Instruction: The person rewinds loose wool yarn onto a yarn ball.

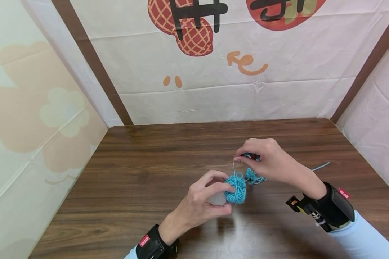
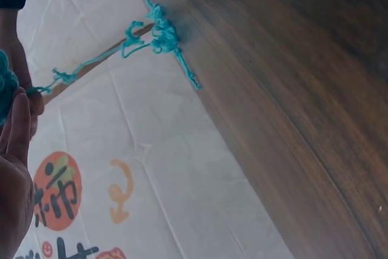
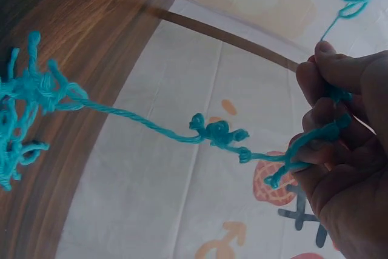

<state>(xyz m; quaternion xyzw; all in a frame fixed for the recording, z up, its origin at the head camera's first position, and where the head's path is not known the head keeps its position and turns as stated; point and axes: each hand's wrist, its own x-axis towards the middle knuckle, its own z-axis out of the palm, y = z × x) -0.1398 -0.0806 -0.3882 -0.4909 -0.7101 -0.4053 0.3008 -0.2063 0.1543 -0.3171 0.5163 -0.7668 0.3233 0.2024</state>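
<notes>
My left hand point(image 1: 201, 198) grips a small ball of turquoise yarn point(image 1: 236, 190) just above the table, fingers and thumb at its left side. To the right and slightly higher, my right hand point(image 1: 267, 158) pinches a strand that runs taut down to the ball. In the right wrist view, more yarn point(image 3: 327, 134) passes through the curled fingers of that hand. From there a knotted length stretches to a loose tangle of yarn point(image 3: 36, 86). The left wrist view shows only an edge of the yarn ball point(image 2: 5, 83), beside the left fingers point(image 2: 21, 119).
The tangle point(image 1: 253, 176) lies on the brown wood-grain table point(image 1: 142, 172) behind the ball, partly covered by the right hand. A straight yarn end point(image 1: 321, 166) sticks out past the right wrist. A printed white cloth point(image 1: 214, 104) hangs along the table's far edge.
</notes>
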